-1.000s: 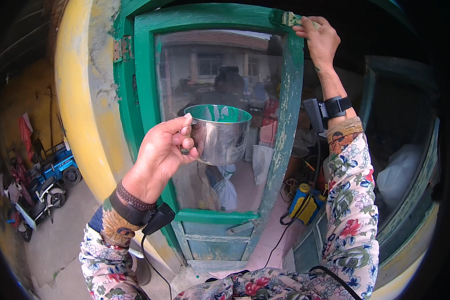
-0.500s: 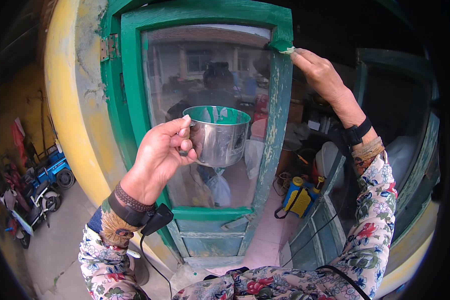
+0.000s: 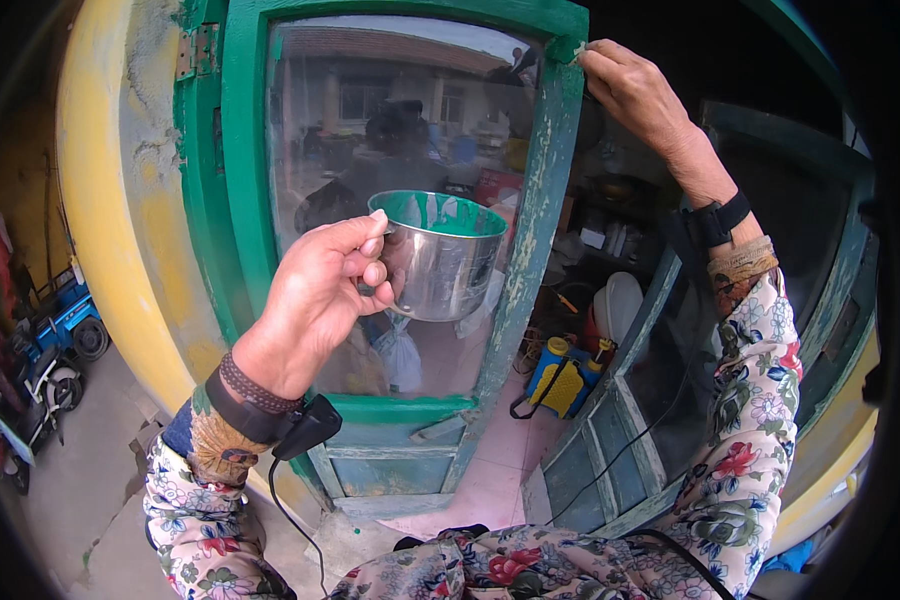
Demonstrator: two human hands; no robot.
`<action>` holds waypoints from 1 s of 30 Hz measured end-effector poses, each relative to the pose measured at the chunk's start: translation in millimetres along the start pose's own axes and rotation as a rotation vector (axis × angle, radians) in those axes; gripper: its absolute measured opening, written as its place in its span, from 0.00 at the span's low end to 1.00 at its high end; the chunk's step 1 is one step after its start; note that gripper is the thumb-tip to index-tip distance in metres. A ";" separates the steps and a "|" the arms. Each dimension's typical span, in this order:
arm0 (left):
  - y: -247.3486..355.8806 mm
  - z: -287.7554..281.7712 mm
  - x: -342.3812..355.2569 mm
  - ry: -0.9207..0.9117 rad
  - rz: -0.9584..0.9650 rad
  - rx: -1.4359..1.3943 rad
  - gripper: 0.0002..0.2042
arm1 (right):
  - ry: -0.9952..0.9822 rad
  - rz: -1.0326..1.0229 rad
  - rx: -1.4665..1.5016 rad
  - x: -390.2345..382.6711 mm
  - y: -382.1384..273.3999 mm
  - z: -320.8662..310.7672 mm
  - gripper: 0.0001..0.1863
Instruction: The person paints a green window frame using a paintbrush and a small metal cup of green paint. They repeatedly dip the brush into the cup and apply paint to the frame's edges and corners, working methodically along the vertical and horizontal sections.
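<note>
My left hand point(image 3: 330, 275) grips the handle of a steel cup point(image 3: 440, 275) that has green paint inside, held out in front of the glass pane point(image 3: 315, 180). My right hand point(image 3: 625, 95) is at the upper right corner of the wooden door, closed on a small paintbrush point(image 3: 578, 52) whose bristles are largely hidden against the frame. The door's frame point(image 3: 250, 200) is bright green along its left side, top and middle rail. Its right stile point(image 3: 530, 280) and lower panel show pale, flaking blue-green paint.
An open second door point(image 3: 610, 460) leans into the right side. A blue-and-yellow sprayer point(image 3: 560, 375) stands in the doorway behind. A yellow wall point(image 3: 110, 220) with a hinge borders the left. Farther left are a blue cart point(image 3: 55, 330) and a scooter point(image 3: 60, 390).
My right hand dropped from the top edge a little down the stile, then rose again to the corner. The view has shifted, moving the door leftward. The cup stays in my left hand.
</note>
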State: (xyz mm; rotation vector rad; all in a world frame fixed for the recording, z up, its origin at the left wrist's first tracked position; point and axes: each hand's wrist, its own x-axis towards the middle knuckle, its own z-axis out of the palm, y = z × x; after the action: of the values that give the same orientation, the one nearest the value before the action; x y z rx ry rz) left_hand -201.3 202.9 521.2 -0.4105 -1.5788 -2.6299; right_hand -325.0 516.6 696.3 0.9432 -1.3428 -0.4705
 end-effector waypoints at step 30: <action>-4.2 -8.2 0.6 -0.088 -0.012 -0.033 0.15 | -0.371 0.210 0.502 85.8 29.5 -26.3 0.07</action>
State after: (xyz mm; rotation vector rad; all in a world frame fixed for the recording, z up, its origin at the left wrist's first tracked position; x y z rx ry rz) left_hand -204.3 197.8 514.0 -0.5268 -1.5686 -2.6856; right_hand -288.4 475.4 773.0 1.1388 -1.9307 -0.1463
